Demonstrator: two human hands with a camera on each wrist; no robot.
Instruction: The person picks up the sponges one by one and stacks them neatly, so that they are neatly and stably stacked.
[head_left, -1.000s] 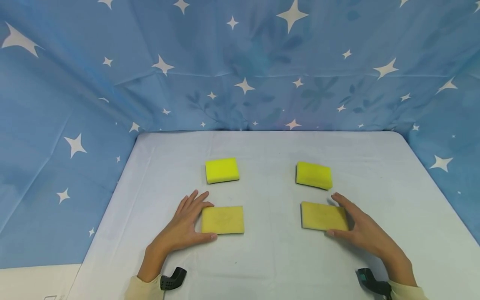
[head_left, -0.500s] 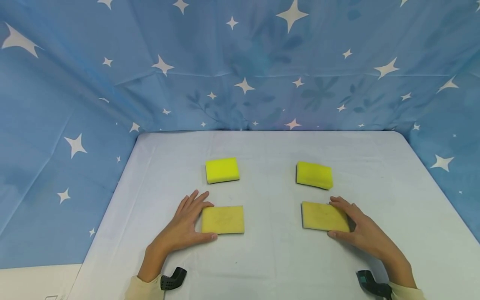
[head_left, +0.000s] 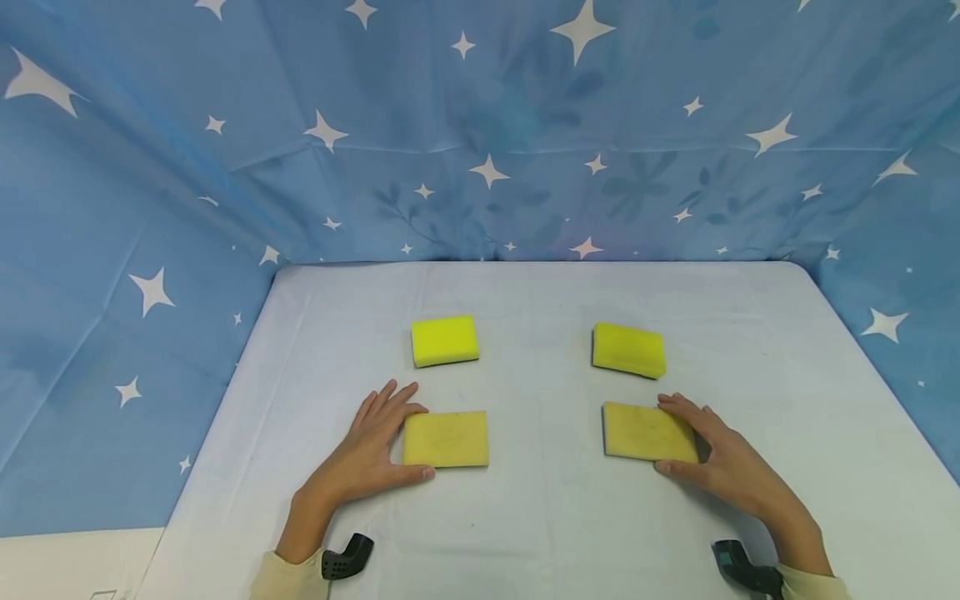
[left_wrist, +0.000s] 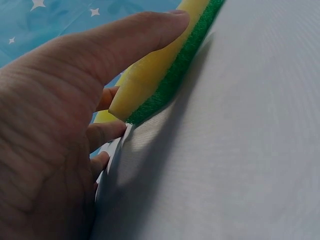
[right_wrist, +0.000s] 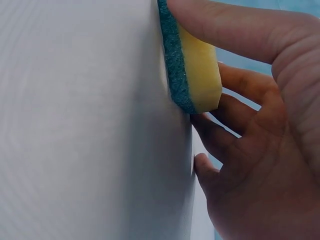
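Two sponges lie nearer the person, pale yellow on top with a green scouring layer beneath. My left hand [head_left: 367, 450] spans the left end of the near-left sponge [head_left: 450, 439], thumb along its front edge and index finger at its back edge. In the left wrist view the thumb lies against the yellow side of that sponge [left_wrist: 150, 75]. On the other side my right hand [head_left: 723, 454] grips the right end of the near-right sponge [head_left: 645, 432] between thumb and fingers. The right wrist view shows this sponge [right_wrist: 200, 75] with its dark green layer against the tabletop.
Two brighter yellow sponges lie farther back, one at left [head_left: 445, 341] and one at right [head_left: 628, 350]. All rest on a white-covered table [head_left: 540, 517]. A blue star-patterned curtain [head_left: 525, 192] rises behind the table and at its sides.
My right hand's fingers have drawn in onto the back edge of the near-right sponge, which shifted very slightly. The left hand has stayed put.
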